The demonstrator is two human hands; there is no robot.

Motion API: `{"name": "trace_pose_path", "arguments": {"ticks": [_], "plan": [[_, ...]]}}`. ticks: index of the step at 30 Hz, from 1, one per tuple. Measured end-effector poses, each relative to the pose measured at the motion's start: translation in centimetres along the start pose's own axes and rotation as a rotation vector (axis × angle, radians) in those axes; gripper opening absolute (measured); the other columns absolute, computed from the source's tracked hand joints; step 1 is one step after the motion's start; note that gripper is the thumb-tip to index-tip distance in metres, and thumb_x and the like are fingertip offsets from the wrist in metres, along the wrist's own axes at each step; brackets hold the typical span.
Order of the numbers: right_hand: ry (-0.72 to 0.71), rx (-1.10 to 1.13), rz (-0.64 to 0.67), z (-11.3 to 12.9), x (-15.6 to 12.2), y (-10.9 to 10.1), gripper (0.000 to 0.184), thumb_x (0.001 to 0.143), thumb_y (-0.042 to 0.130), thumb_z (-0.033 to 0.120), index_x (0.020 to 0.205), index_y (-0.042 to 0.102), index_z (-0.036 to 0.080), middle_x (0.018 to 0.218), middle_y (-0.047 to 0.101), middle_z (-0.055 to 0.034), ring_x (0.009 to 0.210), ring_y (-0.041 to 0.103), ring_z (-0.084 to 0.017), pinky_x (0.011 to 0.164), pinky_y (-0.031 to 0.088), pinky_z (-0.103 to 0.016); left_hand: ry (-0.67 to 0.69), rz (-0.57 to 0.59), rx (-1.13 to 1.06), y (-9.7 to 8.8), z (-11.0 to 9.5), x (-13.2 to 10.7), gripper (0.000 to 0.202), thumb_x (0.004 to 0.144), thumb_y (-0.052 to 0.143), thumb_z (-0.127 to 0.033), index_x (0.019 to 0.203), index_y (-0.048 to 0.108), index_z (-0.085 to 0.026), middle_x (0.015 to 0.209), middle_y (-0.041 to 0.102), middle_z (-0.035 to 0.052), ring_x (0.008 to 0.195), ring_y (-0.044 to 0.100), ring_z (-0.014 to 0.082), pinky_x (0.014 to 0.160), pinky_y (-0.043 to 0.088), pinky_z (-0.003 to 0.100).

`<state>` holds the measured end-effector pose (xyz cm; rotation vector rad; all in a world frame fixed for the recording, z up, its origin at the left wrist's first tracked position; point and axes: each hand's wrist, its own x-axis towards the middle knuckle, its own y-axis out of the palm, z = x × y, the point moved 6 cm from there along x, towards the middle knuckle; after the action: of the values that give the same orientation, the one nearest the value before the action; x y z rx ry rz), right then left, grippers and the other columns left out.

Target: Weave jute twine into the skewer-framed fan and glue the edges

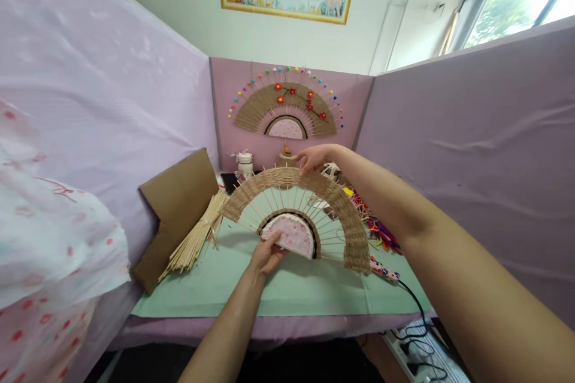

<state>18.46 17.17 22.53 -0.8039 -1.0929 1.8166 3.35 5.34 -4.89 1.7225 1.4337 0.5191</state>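
Two bare hands are showing in the head view, both touching a tan, arched fan of woven cord and thin pale sticks, which is tilting over a light-green tabletop. The left hand is holding its white-and-pink, half-round centre, thumb on top, fingers bending beneath. The right hand is reaching across, curled narrow, its fingertips meeting the woven band's upper edge; whether they are pinching, I cannot tell. Behind, a brown, wide-banded fan is hanging on a pink panel, carrying small multicoloured beads and red flowers. Going by that one, the held fan's centre is looking done and its weaving well along; its narrower band and bare stick tips are suggesting that more weaving, beads and flowers are remaining. A bundle of straight pale sticks is lying at left
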Motion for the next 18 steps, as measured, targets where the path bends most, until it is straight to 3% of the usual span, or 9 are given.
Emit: {"name": "trace_pose_path", "arguments": {"ticks": [3, 9, 13, 15, 18], "plan": [[0.052, 0.014, 0.031, -1.0, -0.5, 1.0, 0.063, 0.057, 0.089, 0.033, 0.115, 0.069, 0.018, 0.107, 0.073, -0.0057, 0.089, 0.070, -0.022, 0.076, 0.055, -0.027, -0.006, 0.000, 0.002, -0.1, 0.1, 0.1, 0.025, 0.083, 0.065, -0.007, 0.107, 0.062, -0.014, 0.092, 0.075, 0.0073, 0.082, 0.072, 0.0187, 0.088, 0.057, 0.040], [0.091, 0.020, -0.075, -1.4, 0.0, 1.8, 0.073, 0.054, 0.090, 0.033, 0.122, 0.067, 0.018, 0.103, 0.075, -0.0049, 0.089, 0.069, -0.022, 0.073, 0.053, -0.025, 0.004, -0.001, 0.010, 0.1, 0.0, -0.1, 0.029, 0.081, 0.066, -0.005, 0.108, 0.062, -0.015, 0.094, 0.076, 0.0072, 0.083, 0.072, 0.0191, 0.089, 0.058, 0.039], [0.097, 0.042, -0.110, -1.6, 0.1, 1.4, 0.065, 0.056, 0.091, 0.032, 0.117, 0.070, 0.018, 0.097, 0.075, -0.0036, 0.086, 0.069, -0.022, 0.073, 0.052, -0.026, 0.014, -0.005, 0.000, 0.2, -0.2, -0.2, 0.023, 0.080, 0.066, -0.004, 0.100, 0.063, -0.015, 0.090, 0.076, 0.0061, 0.081, 0.073, 0.0185, 0.087, 0.059, 0.039], [0.091, 0.063, -0.108, -1.6, 0.0, 1.1, 0.052, 0.065, 0.087, 0.033, 0.111, 0.071, 0.017, 0.099, 0.074, -0.0041, 0.087, 0.069, -0.023, 0.076, 0.054, -0.029, 0.016, -0.004, -0.004, 0.3, -0.3, -0.2, 0.024, 0.079, 0.067, -0.003, 0.100, 0.063, -0.015, 0.091, 0.076, 0.0061, 0.081, 0.073, 0.0185, 0.087, 0.059, 0.038], [0.066, 0.110, -0.149, -1.8, -0.3, 0.7, 0.034, 0.089, 0.067, 0.038, 0.115, 0.064, 0.016, 0.114, 0.067, -0.0064, 0.097, 0.065, -0.022, 0.084, 0.055, -0.038, 0.013, -0.002, -0.007, 0.3, -0.3, -0.3, 0.026, 0.079, 0.067, -0.003, 0.102, 0.063, -0.015, 0.092, 0.076, 0.0069, 0.083, 0.073, 0.0190, 0.085, 0.059, 0.037]]}}
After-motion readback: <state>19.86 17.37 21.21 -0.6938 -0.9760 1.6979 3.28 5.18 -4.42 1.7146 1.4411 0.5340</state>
